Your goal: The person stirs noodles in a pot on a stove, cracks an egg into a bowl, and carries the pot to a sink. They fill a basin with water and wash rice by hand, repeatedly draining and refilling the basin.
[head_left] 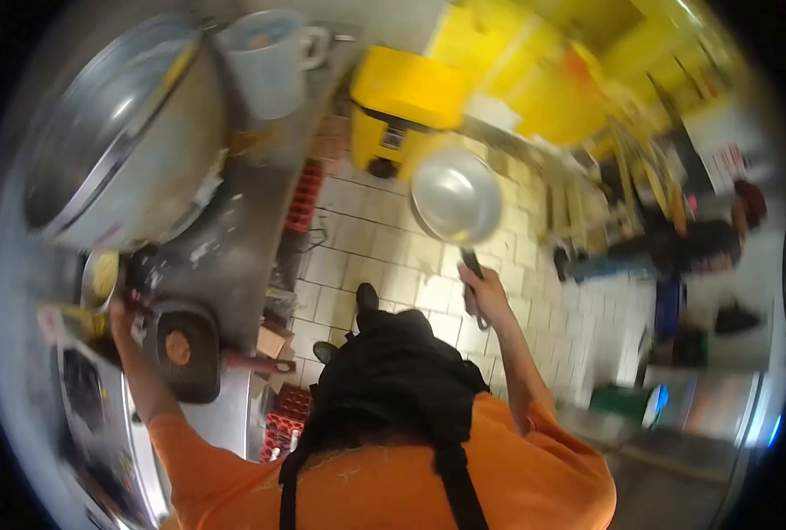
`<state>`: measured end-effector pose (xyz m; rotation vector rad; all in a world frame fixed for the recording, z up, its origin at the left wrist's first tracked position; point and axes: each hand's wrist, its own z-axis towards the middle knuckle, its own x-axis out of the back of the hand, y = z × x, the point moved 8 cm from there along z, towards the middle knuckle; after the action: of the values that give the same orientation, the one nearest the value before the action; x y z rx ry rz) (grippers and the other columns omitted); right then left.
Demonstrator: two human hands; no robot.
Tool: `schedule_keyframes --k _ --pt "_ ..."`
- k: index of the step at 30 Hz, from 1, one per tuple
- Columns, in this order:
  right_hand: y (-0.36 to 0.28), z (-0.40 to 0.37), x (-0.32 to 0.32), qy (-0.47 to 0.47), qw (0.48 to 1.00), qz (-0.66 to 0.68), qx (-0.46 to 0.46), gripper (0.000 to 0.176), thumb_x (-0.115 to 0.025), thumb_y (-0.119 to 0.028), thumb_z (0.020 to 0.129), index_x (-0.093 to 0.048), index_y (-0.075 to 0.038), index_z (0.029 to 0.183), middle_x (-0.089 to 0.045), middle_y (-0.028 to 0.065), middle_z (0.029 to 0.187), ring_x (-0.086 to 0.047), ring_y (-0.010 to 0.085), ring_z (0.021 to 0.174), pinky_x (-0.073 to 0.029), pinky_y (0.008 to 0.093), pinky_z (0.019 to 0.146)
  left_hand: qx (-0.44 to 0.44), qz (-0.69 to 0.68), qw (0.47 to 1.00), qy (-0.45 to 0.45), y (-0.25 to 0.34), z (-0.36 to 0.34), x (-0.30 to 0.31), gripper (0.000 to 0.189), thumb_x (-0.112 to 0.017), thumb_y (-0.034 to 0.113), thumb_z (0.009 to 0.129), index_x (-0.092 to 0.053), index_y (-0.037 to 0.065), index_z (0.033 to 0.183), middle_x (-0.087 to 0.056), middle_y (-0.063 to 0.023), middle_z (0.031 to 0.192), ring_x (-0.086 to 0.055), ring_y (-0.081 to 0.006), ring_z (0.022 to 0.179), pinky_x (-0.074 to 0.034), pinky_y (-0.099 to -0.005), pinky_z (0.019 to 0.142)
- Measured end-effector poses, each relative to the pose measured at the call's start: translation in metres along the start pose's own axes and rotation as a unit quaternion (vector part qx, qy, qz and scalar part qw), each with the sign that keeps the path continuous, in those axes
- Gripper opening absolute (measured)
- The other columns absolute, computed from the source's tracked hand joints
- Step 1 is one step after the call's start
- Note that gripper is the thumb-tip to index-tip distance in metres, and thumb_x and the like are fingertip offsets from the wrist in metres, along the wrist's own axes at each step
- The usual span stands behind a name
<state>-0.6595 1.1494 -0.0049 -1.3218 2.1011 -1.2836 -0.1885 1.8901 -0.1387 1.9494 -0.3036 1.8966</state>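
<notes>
My right hand [486,293] is wrapped round the black handle of a silver frying pan [457,196]. The pan is held out over the tiled floor, and its inside looks bare. On the left, my left hand [121,316] is at the counter, right by a small metal bowl [103,276] with pale yellow food in it. Its fingers are small and blurred, so I cannot tell what they grip. Close beside that hand sits a dark square pan [200,358] holding a round brown patty [177,347], its reddish-brown handle pointing toward my body.
A big metal pot [159,168] and a clear plastic jug [265,75] stand on the steel counter [247,230], with white scraps scattered nearby. A yellow bin [411,88] is on the floor ahead. Red crates [305,194] sit under the counter. Another person [676,252] stands at the right.
</notes>
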Motion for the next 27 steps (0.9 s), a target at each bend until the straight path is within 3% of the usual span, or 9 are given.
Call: schedule_keyframes --k 1,5,9,11,14,16,18,19,27 --pt "0.004 0.000 0.002 -0.031 0.995 0.091 -0.009 0.035 -0.059 -0.035 0.092 -0.045 -0.010 0.071 -0.040 -0.0007 0.044 -0.038 0.0113 0.031 -0.030 0.0270 0.032 -0.104 0.098 0.990 -0.007 0.005 -0.007 -0.002 0.036 -0.049 0.035 0.092 -0.060 0.001 0.100 -0.055 -0.0136 0.081 -0.053 -0.0289 0.075 -0.047 -0.0372 0.074" --pt "0.012 0.012 0.034 -0.051 0.959 0.277 -0.025 0.042 -0.059 -0.037 0.091 -0.041 -0.013 0.062 -0.036 -0.0034 0.044 -0.036 0.0089 0.031 -0.028 0.0242 0.031 0.250 -0.148 0.956 0.034 -0.051 -0.071 0.027 0.038 -0.053 0.041 0.089 -0.058 0.006 0.103 -0.059 -0.0132 0.087 -0.054 -0.0239 0.077 -0.043 -0.0345 0.065" --pt "0.045 0.022 0.147 0.241 0.953 -0.184 0.010 0.045 -0.063 -0.041 0.085 -0.054 -0.003 0.063 -0.054 0.0104 0.050 -0.055 0.0255 0.044 -0.044 0.0384 0.048 0.408 -0.464 0.783 0.075 0.127 -0.161 0.125 0.051 -0.055 0.050 0.089 -0.050 0.011 0.121 -0.057 -0.0071 0.086 -0.052 -0.0140 0.068 -0.039 -0.0272 0.049" --pt "0.074 0.022 0.206 0.346 0.871 -0.338 0.084 0.043 -0.067 -0.040 0.080 -0.058 0.000 0.068 -0.059 0.0158 0.057 -0.060 0.0338 0.056 -0.047 0.0422 0.056 0.294 -0.589 0.752 0.034 0.264 -0.138 0.142 0.050 -0.056 0.049 0.089 -0.050 0.011 0.119 -0.056 -0.0062 0.084 -0.051 -0.0132 0.065 -0.038 -0.0264 0.048" --pt "0.115 0.069 0.266 0.312 0.921 -0.233 -0.030 0.038 -0.069 -0.036 0.081 -0.059 -0.002 0.070 -0.055 0.0097 0.053 -0.055 0.0236 0.047 -0.044 0.0376 0.047 -0.121 -0.723 0.680 -0.010 0.498 -0.069 0.168 0.055 -0.058 0.043 0.087 -0.052 0.002 0.122 -0.049 -0.0054 0.065 -0.044 -0.0112 0.049 -0.036 -0.0224 0.044" --pt "0.113 0.120 0.272 0.224 0.966 0.010 -0.128 0.036 -0.067 -0.034 0.085 -0.050 -0.009 0.066 -0.044 -0.0013 0.048 -0.043 0.0100 0.039 -0.035 0.0288 0.037 0.026 -0.814 0.571 -0.109 0.579 0.007 0.089 0.041 -0.055 0.033 0.092 -0.055 0.000 0.114 -0.052 -0.0055 0.066 -0.045 -0.0109 0.048 -0.039 -0.0240 0.045" --pt "0.073 0.184 0.269 0.140 0.966 0.188 -0.109 0.039 -0.064 -0.033 0.089 -0.038 -0.016 0.066 -0.033 -0.0068 0.047 -0.031 0.0064 0.037 -0.025 0.0258 0.036 -0.049 -0.537 0.837 -0.093 0.696 0.096 0.074 0.028 -0.053 0.022 0.095 -0.056 0.001 0.113 -0.063 -0.0067 0.081 -0.057 -0.0114 0.065 -0.047 -0.0264 0.057" --pt "0.048 0.222 0.269 0.090 0.964 0.236 -0.084 0.039 -0.063 -0.035 0.089 -0.038 -0.018 0.065 -0.031 -0.0083 0.048 -0.029 0.0051 0.038 -0.024 0.0241 0.037 -0.049 -0.469 0.873 -0.125 0.731 0.123 0.064 0.026 -0.053 0.021 0.095 -0.056 0.002 0.113 -0.065 -0.0069 0.086 -0.060 -0.0118 0.072 -0.048 -0.0271 0.061" --pt "-0.102 0.445 0.331 -0.032 0.927 0.373 0.035 0.036 -0.059 -0.041 0.091 -0.043 -0.014 0.072 -0.036 -0.0060 0.049 -0.034 0.0074 0.038 -0.029 0.0238 0.039 0.023 -0.518 0.832 -0.196 0.844 0.318 0.028 0.023 -0.052 0.021 0.096 -0.057 0.004 0.110 -0.065 -0.0061 0.086 -0.061 -0.0105 0.072 -0.047 -0.0226 0.062"
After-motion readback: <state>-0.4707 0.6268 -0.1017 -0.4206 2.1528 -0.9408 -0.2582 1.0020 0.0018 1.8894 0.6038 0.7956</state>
